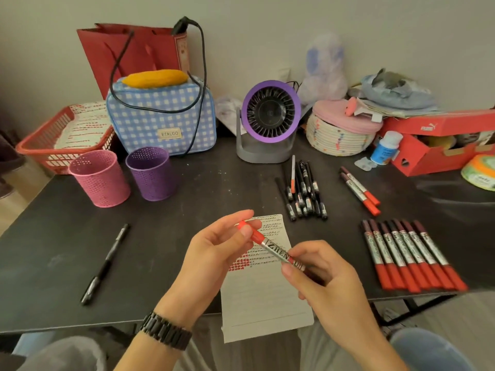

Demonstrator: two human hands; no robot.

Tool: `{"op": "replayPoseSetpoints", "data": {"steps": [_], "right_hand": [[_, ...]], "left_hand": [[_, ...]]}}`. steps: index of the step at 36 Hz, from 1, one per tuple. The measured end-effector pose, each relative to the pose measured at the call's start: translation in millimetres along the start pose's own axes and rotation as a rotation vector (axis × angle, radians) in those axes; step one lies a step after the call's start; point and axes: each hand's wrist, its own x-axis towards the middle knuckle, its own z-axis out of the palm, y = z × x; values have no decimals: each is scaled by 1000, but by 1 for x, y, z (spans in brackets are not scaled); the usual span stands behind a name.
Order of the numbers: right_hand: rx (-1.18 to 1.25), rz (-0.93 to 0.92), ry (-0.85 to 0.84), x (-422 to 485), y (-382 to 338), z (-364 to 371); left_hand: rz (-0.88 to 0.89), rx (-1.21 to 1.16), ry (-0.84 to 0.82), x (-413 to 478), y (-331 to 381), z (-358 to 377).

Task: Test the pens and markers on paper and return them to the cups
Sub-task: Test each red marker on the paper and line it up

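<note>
Above the paper [265, 298], toward 6 o'clock on the table [67, 236], a red marker [270, 249] is held in the air between both hands. Its long axis is laid from 10 o'clock, where the red cap [250, 232] is, down to 4 o'clock. The cap end is pinched by the left hand [214, 253] and the silver barrel is gripped by the right hand [321, 279], so the marker lies directly between the two grips. The cap appears to be on; a pull along this axis is judged necessary. The pink cup [100, 179] and the purple cup [151, 174] are found at 10 o'clock, nearer to the left hand, well apart from the marker.
</note>
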Motion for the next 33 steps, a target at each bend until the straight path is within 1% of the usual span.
{"op": "replayPoseSetpoints", "data": {"steps": [5, 7, 12, 16, 19, 22, 24, 27, 33], "right_hand": [[-158, -73, 158, -5, 5, 1], [-169, -97, 181, -7, 7, 1], [-107, -67, 161, -7, 7, -5], [-123, -51, 63, -7, 7, -7], [-54, -66, 57, -8, 9, -5], [8, -65, 94, -7, 9, -1], [71, -43, 114, -7, 9, 1], [190, -2, 100, -8, 7, 5], [310, 49, 99, -5, 4, 4]], "left_hand": [[53, 85, 26, 7, -2, 13], [53, 90, 10, 9, -5, 17], [56, 37, -54, 12, -11, 28], [85, 83, -105, 15, -10, 32], [105, 104, -146, 15, -11, 37], [123, 73, -167, 16, -10, 45], [121, 33, -179, 17, -9, 50], [107, 5, -208, 21, -6, 56], [115, 99, -258, 33, -3, 61]]}}
